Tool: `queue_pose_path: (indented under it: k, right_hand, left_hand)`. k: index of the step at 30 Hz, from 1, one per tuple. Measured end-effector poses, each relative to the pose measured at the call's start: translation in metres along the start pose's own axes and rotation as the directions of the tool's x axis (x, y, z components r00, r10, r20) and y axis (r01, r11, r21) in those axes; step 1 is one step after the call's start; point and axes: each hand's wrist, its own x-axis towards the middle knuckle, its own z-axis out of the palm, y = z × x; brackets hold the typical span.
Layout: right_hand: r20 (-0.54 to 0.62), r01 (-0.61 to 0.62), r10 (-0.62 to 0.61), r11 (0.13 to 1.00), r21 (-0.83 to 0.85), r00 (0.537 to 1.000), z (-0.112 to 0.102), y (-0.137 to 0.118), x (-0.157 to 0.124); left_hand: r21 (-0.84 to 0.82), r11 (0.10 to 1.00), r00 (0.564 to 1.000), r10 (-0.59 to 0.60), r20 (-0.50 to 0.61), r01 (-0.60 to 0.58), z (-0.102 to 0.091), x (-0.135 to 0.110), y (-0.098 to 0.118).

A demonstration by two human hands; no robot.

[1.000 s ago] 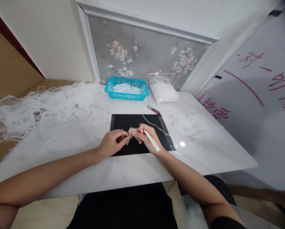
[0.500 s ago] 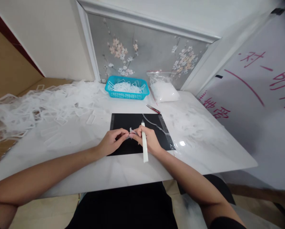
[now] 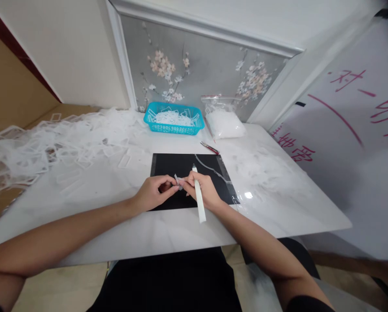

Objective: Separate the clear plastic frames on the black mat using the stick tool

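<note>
Both hands meet over a black mat (image 3: 168, 164) lying on the white table. My left hand (image 3: 153, 193) pinches a small clear plastic piece (image 3: 177, 179) between thumb and fingers. My right hand (image 3: 202, 188) also pinches that piece at its fingertips and grips a white pen-like tool (image 3: 199, 200), whose tip points away from me and whose end sticks out toward the table's near edge. A thin clear strip (image 3: 210, 169) curves across the mat just beyond my right hand.
A turquoise basket (image 3: 173, 118) of white plastic pieces stands at the back, beside a clear bag (image 3: 224, 122) of white bits. Red-handled tweezers (image 3: 208, 148) lie behind the mat. Heaps of clear plastic frames (image 3: 51, 145) cover the table's left side. A white board with red writing (image 3: 343, 143) leans at right.
The white tool in my right hand has swung from slanting right to pointing nearly straight away from me. Both hands stay pinched on the small piece.
</note>
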Motion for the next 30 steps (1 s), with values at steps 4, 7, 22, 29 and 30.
queue_pose_path:
  k: [4,7,22,29,30]
  right_hand:
    - [-0.004,0.069,-0.07,0.992,-0.103,0.998,0.0,0.001,0.001]
    - [0.0,0.1,-0.101,0.984,-0.147,0.995,0.0,0.002,0.001]
    - [0.045,0.21,-0.212,0.874,-0.439,0.976,-0.004,0.003,0.004]
    - [0.046,0.1,-0.093,0.979,-0.176,0.995,-0.008,-0.004,0.004]
    - [0.06,0.092,-0.085,0.988,-0.121,0.995,-0.01,-0.005,0.003]
  left_hand:
    - [0.079,0.994,0.997,0.073,-0.019,-0.071,0.002,0.0,-0.001]
    - [0.102,0.991,0.995,0.094,-0.021,-0.091,0.003,0.0,-0.001]
    - [-0.041,0.998,0.995,-0.037,0.091,0.041,-0.001,0.006,-0.004]
    - [-0.132,0.989,0.993,-0.048,0.108,0.062,-0.007,0.005,-0.002]
    - [-0.155,0.985,0.994,-0.056,0.096,0.07,-0.008,0.005,-0.001]
